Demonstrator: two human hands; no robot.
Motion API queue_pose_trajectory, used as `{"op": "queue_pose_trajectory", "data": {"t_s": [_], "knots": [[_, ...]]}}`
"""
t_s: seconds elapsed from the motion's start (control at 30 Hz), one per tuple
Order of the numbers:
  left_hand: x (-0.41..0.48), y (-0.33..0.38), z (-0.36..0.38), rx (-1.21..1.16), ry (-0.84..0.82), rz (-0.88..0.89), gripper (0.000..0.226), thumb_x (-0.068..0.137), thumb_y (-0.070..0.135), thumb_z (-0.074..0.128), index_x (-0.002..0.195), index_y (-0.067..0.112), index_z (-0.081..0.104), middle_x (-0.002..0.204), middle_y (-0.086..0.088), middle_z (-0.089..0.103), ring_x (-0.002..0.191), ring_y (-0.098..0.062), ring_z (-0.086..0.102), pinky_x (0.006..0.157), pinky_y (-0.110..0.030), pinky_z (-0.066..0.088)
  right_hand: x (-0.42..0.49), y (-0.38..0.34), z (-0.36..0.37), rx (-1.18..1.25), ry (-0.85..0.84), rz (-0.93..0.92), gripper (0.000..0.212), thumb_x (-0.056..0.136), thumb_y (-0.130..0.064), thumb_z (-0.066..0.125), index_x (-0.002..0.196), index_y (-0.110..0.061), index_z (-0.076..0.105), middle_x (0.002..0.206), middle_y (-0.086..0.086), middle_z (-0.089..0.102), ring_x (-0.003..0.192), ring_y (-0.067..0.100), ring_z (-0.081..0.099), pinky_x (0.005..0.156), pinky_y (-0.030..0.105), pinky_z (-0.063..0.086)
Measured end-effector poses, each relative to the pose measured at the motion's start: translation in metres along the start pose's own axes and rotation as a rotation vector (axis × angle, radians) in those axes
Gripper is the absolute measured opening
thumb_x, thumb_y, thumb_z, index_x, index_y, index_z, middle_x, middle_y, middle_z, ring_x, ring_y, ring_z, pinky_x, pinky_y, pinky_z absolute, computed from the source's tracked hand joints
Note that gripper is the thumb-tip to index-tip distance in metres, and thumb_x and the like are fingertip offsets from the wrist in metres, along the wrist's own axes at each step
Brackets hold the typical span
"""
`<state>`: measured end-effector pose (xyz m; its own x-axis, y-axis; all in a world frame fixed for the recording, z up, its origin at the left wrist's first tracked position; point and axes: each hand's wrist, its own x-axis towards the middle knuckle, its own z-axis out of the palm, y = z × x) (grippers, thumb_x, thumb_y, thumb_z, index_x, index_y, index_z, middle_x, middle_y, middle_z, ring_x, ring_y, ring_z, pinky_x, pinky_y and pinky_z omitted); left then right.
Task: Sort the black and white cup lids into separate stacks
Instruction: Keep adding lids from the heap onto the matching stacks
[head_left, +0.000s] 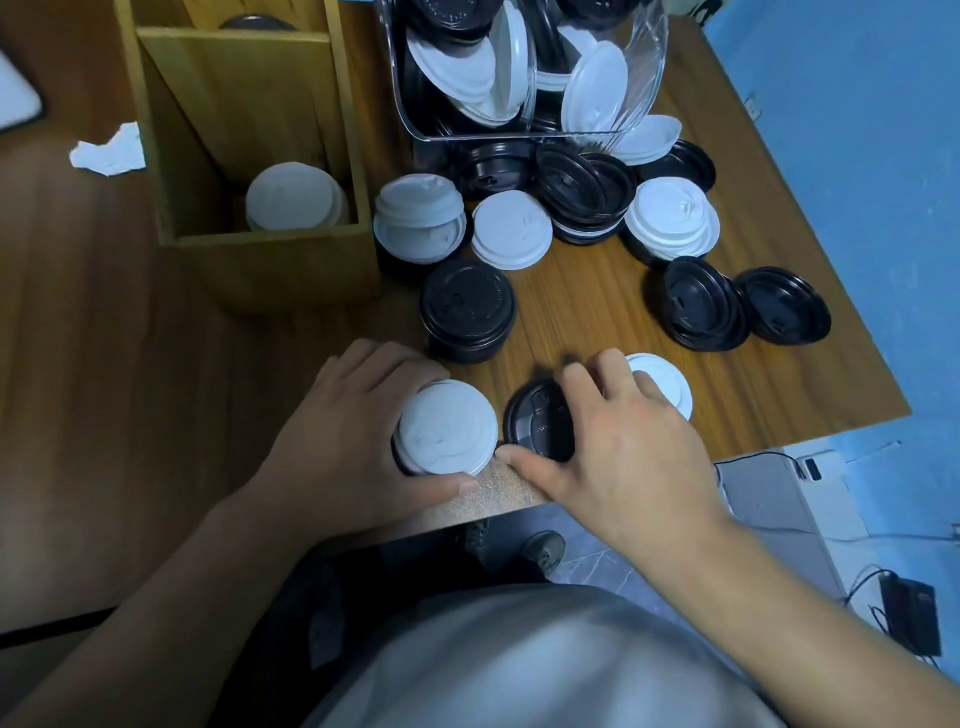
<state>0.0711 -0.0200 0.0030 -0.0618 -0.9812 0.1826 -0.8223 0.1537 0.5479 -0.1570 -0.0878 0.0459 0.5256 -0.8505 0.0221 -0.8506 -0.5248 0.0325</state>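
Note:
My left hand (343, 441) grips a short stack topped by a white lid (447, 428) near the table's front edge. My right hand (618, 447) lies over a tilted black lid (537, 421), with thumb and fingers curled round it. A white lid (667, 382) shows partly behind that hand. A stack of black lids (467, 312) stands just beyond my hands. Loose black lids (701, 309) and white lids (511, 228) are scattered across the table.
A tipped clear container (644, 67) at the back spills mixed lids. A wooden divided box (270, 249) on the left holds white lids (293, 200). The wooden table (597, 296) ends near my hands and on the right. Crumpled paper (109, 153) lies far left.

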Motion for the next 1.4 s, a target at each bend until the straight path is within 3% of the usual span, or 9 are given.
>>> {"op": "queue_pose_trajectory", "data": {"t_s": [0.2,0.3,0.47,0.63,0.83,1.03,1.17,1.27,1.4], "knots": [[0.001,-0.002,0.000,-0.007,0.017,-0.005,0.081,0.059,0.068,0.085,0.117,0.015,0.065,0.115,0.004,0.061,0.105,-0.020,0.054,0.089,-0.046,0.048,0.002,0.005,0.009,-0.013,0.046,-0.038,0.082,0.080,-0.077,0.057,0.123,-0.007,0.065,0.101,0.008,0.057,0.084,0.030,0.061,0.057,0.037,0.053],[0.000,-0.003,0.000,-0.022,0.032,-0.003,0.080,0.060,0.066,0.085,0.118,0.014,0.065,0.116,0.004,0.060,0.106,-0.018,0.053,0.093,-0.038,0.047,-0.001,0.015,0.015,0.074,0.030,-0.104,0.084,0.085,-0.071,0.056,0.141,-0.010,0.056,0.127,0.006,0.060,0.103,0.030,0.064,0.077,0.040,0.058],[0.001,-0.003,0.000,-0.020,0.021,-0.005,0.082,0.061,0.067,0.085,0.119,0.012,0.066,0.117,0.002,0.061,0.106,-0.019,0.053,0.094,-0.037,0.046,-0.004,0.022,0.022,0.403,-0.017,-0.137,0.074,0.087,-0.059,0.064,0.145,-0.015,0.052,0.150,0.002,0.049,0.132,0.024,0.053,0.109,0.039,0.046],[0.001,-0.002,-0.001,-0.021,0.012,-0.013,0.081,0.061,0.066,0.085,0.120,0.014,0.066,0.117,0.004,0.060,0.106,-0.019,0.053,0.093,-0.038,0.047,-0.004,0.014,0.031,0.412,0.016,-0.141,0.067,0.095,-0.053,0.060,0.147,-0.012,0.047,0.155,0.008,0.043,0.143,0.026,0.044,0.111,0.042,0.046],[0.001,-0.002,-0.001,-0.026,0.005,-0.019,0.081,0.062,0.067,0.084,0.120,0.014,0.065,0.117,0.004,0.060,0.106,-0.018,0.052,0.093,-0.035,0.046,-0.003,0.014,0.028,0.480,0.041,-0.086,0.064,0.097,-0.056,0.056,0.143,-0.012,0.049,0.153,0.007,0.047,0.141,0.022,0.045,0.116,0.026,0.031],[0.001,-0.002,-0.001,-0.027,0.012,-0.017,0.079,0.062,0.065,0.084,0.119,0.015,0.066,0.116,0.005,0.060,0.106,-0.018,0.052,0.093,-0.036,0.046,0.002,0.014,0.025,0.370,0.035,-0.067,0.069,0.091,-0.064,0.060,0.139,-0.014,0.053,0.138,0.002,0.052,0.125,0.023,0.054,0.099,0.033,0.047],[0.000,-0.002,-0.001,-0.031,0.011,-0.018,0.079,0.062,0.066,0.084,0.120,0.015,0.065,0.117,0.004,0.060,0.107,-0.019,0.052,0.094,-0.036,0.046,0.004,0.014,0.016,0.424,0.075,-0.066,0.065,0.094,-0.062,0.059,0.137,-0.014,0.054,0.134,0.000,0.055,0.122,0.020,0.056,0.096,0.027,0.046],[0.000,-0.002,-0.001,-0.033,0.003,-0.021,0.080,0.063,0.068,0.083,0.120,0.015,0.065,0.117,0.005,0.059,0.107,-0.019,0.052,0.095,-0.037,0.046,0.004,0.019,0.005,0.557,0.121,0.015,0.059,0.091,-0.059,0.059,0.133,-0.019,0.054,0.128,-0.005,0.060,0.117,0.012,0.057,0.096,0.019,0.041],[0.000,-0.003,-0.001,-0.033,-0.006,-0.021,0.079,0.063,0.069,0.082,0.120,0.017,0.065,0.117,0.006,0.059,0.107,-0.018,0.052,0.095,-0.037,0.046,0.007,0.025,-0.012,0.949,0.152,0.225,0.038,0.089,-0.053,0.060,0.122,-0.035,0.056,0.113,-0.019,0.067,0.107,0.001,0.064,0.089,0.022,0.051]]}}
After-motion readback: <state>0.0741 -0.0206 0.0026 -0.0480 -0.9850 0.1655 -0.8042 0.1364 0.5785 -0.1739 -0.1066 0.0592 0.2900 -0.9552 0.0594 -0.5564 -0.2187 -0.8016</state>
